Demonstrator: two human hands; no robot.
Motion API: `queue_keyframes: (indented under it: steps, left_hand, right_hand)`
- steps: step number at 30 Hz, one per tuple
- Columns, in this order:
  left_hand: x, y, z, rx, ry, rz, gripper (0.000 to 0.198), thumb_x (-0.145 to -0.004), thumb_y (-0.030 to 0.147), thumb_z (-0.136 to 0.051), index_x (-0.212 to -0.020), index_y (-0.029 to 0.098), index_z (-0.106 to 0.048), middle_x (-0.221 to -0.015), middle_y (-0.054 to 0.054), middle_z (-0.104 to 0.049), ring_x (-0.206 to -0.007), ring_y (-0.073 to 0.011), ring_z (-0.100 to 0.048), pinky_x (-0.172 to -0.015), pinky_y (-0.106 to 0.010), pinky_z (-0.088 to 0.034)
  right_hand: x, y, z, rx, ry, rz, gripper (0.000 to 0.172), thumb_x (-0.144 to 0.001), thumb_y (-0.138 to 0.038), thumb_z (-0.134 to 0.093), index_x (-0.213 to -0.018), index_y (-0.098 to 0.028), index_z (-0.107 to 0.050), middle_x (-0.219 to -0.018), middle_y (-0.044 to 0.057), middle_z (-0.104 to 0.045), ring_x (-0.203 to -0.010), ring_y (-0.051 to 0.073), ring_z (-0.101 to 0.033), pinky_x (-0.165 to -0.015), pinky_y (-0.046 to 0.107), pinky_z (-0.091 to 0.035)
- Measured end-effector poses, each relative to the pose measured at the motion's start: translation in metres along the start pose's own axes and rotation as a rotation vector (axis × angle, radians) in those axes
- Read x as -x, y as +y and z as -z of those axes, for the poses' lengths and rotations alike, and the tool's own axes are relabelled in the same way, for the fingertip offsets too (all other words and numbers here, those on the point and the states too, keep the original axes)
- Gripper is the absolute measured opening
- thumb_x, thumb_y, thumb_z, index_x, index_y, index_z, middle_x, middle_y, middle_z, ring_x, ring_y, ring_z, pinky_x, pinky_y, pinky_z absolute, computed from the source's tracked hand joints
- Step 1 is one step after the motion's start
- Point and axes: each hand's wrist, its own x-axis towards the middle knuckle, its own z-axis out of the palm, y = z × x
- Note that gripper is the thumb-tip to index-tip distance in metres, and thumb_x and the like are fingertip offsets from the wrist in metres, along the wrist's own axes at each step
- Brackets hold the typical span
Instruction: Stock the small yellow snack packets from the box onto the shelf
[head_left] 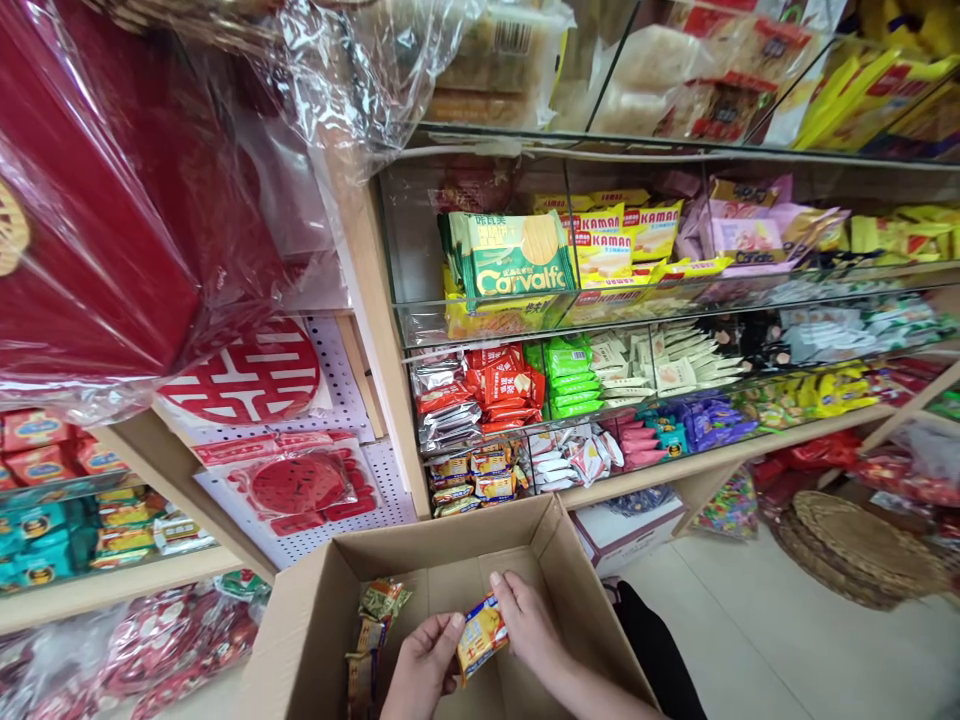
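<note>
Between my two hands is a small yellow and blue snack packet [480,638], held over an open cardboard box [442,530]. My left hand [429,655] pinches its left end with thumb and fingers. At the other end, my right hand [525,622] grips the packet the same way. Inside the box, against its left wall, several similar packets [364,665] lie in a row, with a greenish-gold wrapper [384,600] at the far end. The lower part of the box is cut off by the frame edge.
Ahead, glass-fronted shelves [637,300] hold many wrapped snacks; similar yellow and blue packets [480,475] sit in the lowest left compartment. A large red plastic-wrapped item [112,200] hangs at upper left. Woven trays [862,545] lie on the tiled floor [757,620] to the right.
</note>
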Motion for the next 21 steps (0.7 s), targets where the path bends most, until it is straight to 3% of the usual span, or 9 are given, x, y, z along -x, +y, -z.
queue_keyframes:
  steps: [3,10,15,18,21]
  left_hand:
    - [0.001,0.001,0.001,-0.012,-0.048,0.019,0.051,-0.057,0.058,-0.063,-0.080,0.013,-0.061,-0.057,-0.001,-0.060,-0.044,-0.0051,-0.045,-0.041,-0.016,-0.023]
    - [0.002,-0.003,-0.001,0.031,-0.012,0.013,0.058,-0.048,0.059,-0.068,-0.081,0.012,-0.063,-0.051,0.001,-0.056,-0.037,-0.0013,-0.037,-0.037,-0.015,-0.020]
    - [0.008,0.005,0.002,0.112,-0.165,0.151,0.049,-0.049,0.047,-0.075,-0.084,0.015,-0.062,-0.055,0.001,-0.060,-0.036,-0.0014,-0.042,-0.036,-0.015,-0.024]
    - [0.010,0.011,0.000,0.199,-0.082,0.173,0.047,-0.047,0.040,-0.078,-0.084,0.017,-0.060,-0.063,0.000,-0.064,-0.045,-0.0044,-0.052,-0.042,-0.015,-0.033]
    - [0.011,0.012,-0.003,0.260,0.002,0.118,0.051,-0.045,0.036,-0.079,-0.087,0.019,-0.057,-0.071,0.000,-0.064,-0.057,-0.0081,-0.058,-0.054,-0.018,-0.041]
  right_hand:
    - [-0.002,0.003,0.001,-0.002,0.034,0.011,0.039,-0.082,-0.055,-0.027,-0.060,-0.023,-0.032,-0.052,-0.002,-0.038,-0.051,0.014,-0.041,-0.046,0.025,-0.029]
    - [-0.007,0.009,-0.002,-0.150,0.026,-0.028,0.040,-0.080,-0.055,-0.034,-0.058,-0.022,-0.030,-0.053,-0.004,-0.034,-0.051,0.012,-0.037,-0.049,0.025,-0.030]
    - [-0.005,0.003,-0.003,-0.360,-0.107,-0.136,0.050,-0.069,-0.069,-0.040,-0.059,-0.021,-0.031,-0.048,-0.007,-0.031,-0.040,0.007,-0.032,-0.039,0.021,-0.024]
    - [0.001,-0.010,0.004,-0.438,-0.223,-0.288,0.053,-0.069,-0.072,-0.035,-0.068,-0.020,-0.039,-0.048,-0.006,-0.040,-0.036,0.006,-0.033,-0.034,0.018,-0.022]
    - [0.010,-0.021,0.006,-0.535,-0.400,-0.316,0.046,-0.067,-0.061,-0.052,-0.080,-0.018,-0.045,-0.067,-0.002,-0.053,-0.051,0.007,-0.048,-0.040,0.016,-0.032]
